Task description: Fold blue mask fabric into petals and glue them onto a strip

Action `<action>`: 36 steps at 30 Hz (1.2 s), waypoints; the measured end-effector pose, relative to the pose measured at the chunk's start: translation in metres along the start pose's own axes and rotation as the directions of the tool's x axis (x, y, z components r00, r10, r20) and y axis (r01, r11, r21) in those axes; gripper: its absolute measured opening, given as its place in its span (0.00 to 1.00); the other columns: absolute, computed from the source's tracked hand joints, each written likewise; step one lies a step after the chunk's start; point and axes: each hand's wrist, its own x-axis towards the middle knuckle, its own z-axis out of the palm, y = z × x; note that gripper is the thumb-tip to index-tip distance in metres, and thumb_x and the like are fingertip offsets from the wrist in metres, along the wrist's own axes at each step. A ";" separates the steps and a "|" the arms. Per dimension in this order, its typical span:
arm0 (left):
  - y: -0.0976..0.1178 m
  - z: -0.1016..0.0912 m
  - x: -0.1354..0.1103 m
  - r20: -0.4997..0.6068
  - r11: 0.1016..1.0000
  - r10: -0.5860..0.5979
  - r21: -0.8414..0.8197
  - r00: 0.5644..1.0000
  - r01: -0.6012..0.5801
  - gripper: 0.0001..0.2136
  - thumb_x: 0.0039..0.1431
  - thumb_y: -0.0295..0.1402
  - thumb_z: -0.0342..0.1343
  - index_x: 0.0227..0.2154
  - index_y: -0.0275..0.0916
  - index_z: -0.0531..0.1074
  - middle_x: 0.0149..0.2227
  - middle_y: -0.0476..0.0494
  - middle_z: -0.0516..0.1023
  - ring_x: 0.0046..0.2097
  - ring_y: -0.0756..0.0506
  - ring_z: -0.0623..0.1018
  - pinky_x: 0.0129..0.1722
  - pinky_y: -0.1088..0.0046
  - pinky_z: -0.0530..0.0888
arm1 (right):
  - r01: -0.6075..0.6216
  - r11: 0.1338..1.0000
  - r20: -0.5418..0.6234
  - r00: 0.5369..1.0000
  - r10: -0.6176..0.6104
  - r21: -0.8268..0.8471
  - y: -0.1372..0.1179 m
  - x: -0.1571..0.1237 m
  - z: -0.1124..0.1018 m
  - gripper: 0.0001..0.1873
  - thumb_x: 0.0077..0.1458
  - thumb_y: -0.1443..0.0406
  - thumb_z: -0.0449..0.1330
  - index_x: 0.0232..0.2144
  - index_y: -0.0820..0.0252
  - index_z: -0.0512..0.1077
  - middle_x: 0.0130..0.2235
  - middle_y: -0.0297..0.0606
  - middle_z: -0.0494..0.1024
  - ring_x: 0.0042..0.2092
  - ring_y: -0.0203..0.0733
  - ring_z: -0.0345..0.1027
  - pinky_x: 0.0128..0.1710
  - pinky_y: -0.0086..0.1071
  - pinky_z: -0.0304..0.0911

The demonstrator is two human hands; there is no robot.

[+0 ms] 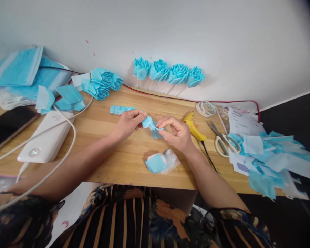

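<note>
My left hand (129,122) and my right hand (177,132) meet over the middle of the wooden table (113,162). Both pinch one small folded piece of light blue fabric (152,126) between fingertips and thumbs. The piece is held just above the tabletop. A loose blue and white fabric scrap (161,162) lies in front of my right hand. A pleated blue strip (119,109) lies behind my left hand.
A row of blue fabric flowers (167,71) leans on the white wall, more flowers (102,82) to the left. A yellow glue gun (193,128), scissors (223,139) and tape rolls (206,108) lie right. Blue scraps (271,160) pile at the right edge. A white power bank (48,137) with cable sits left, below stacked blue masks (23,74).
</note>
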 end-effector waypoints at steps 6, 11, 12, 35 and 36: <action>-0.002 -0.004 0.005 -0.064 0.999 0.003 -0.038 0.998 -0.006 0.16 0.52 0.46 0.63 0.21 0.38 0.72 0.21 0.49 0.71 0.23 0.52 0.66 0.23 0.74 0.63 | -0.081 0.991 0.003 0.997 0.081 0.104 -0.003 -0.001 -0.003 0.06 0.57 0.59 0.66 0.34 0.52 0.73 0.35 0.36 0.80 0.42 0.44 0.74 0.49 0.46 0.70; -0.001 -0.005 0.004 -0.050 0.999 0.004 -0.036 0.999 -0.006 0.16 0.51 0.46 0.64 0.21 0.37 0.73 0.21 0.49 0.73 0.23 0.53 0.66 0.24 0.75 0.63 | -0.377 0.910 -0.015 0.923 0.385 0.175 0.010 0.003 -0.012 0.18 0.55 0.59 0.66 0.48 0.52 0.70 0.36 0.31 0.79 0.35 0.36 0.72 0.36 0.32 0.69; -0.001 -0.005 0.004 -0.054 0.999 0.006 -0.035 0.999 -0.008 0.16 0.51 0.46 0.64 0.21 0.37 0.73 0.21 0.49 0.73 0.23 0.53 0.66 0.24 0.75 0.63 | -0.414 0.898 -0.001 0.908 0.418 0.149 0.013 0.004 -0.013 0.18 0.56 0.60 0.65 0.48 0.53 0.71 0.34 0.30 0.78 0.33 0.35 0.71 0.35 0.31 0.67; -0.001 0.001 -0.005 0.130 0.991 0.098 0.081 0.987 -0.109 0.24 0.59 0.56 0.56 0.30 0.37 0.78 0.24 0.47 0.72 0.27 0.50 0.71 0.26 0.74 0.68 | -0.326 0.945 -0.024 0.945 0.326 0.011 0.002 0.007 0.004 0.11 0.54 0.65 0.62 0.41 0.56 0.70 0.34 0.31 0.78 0.36 0.36 0.72 0.40 0.33 0.66; -0.002 0.001 -0.005 0.128 0.996 0.077 0.044 0.989 -0.084 0.25 0.60 0.58 0.55 0.31 0.37 0.78 0.25 0.46 0.73 0.27 0.49 0.72 0.25 0.74 0.68 | -0.329 0.944 -0.050 0.943 0.329 0.023 0.003 0.008 0.004 0.11 0.54 0.65 0.62 0.41 0.57 0.71 0.34 0.32 0.78 0.36 0.36 0.72 0.40 0.33 0.66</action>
